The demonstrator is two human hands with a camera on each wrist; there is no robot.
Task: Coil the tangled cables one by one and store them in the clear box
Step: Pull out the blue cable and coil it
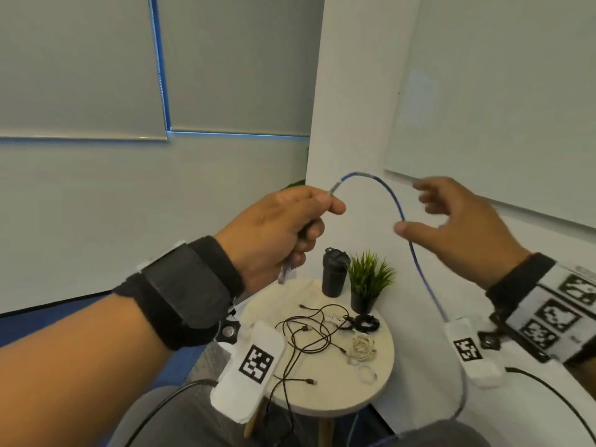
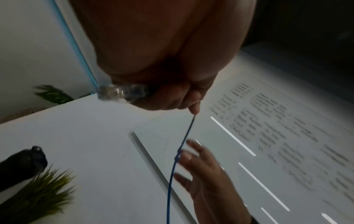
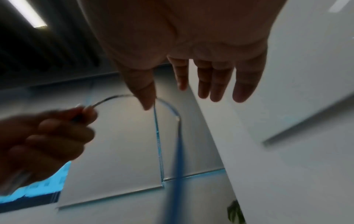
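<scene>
Fingers of the left hand [image 1: 283, 221] are clenched round one end of the blue cable [image 1: 395, 204], with its clear plug [image 2: 122, 92] poking out below the fist. Just beside that fist the cable arches up and over, then drops past the right hand [image 1: 458, 227] toward the person's lap. The right hand's fingers [image 3: 216, 81] are spread and released, holding nothing; its thumb touches or nearly touches the cable, I cannot tell which.

Below and beyond the left hand stands the round tabletop [image 1: 380, 382], with tangled black cables [image 1: 306, 333] and a white bundle [image 1: 362, 345] still lying on it. Farther back from the fist, at the tabletop's far edge, stand a black bottle [image 1: 333, 274] and a small green plant [image 1: 369, 279]. No clear box shows in any view.

The step in hand looks like forming the first loop. To do it well, the right hand should likely catch the hanging run below the arch, bring it to the left fist, and lay even loops, letting the cable twist freely so it does not kink
</scene>
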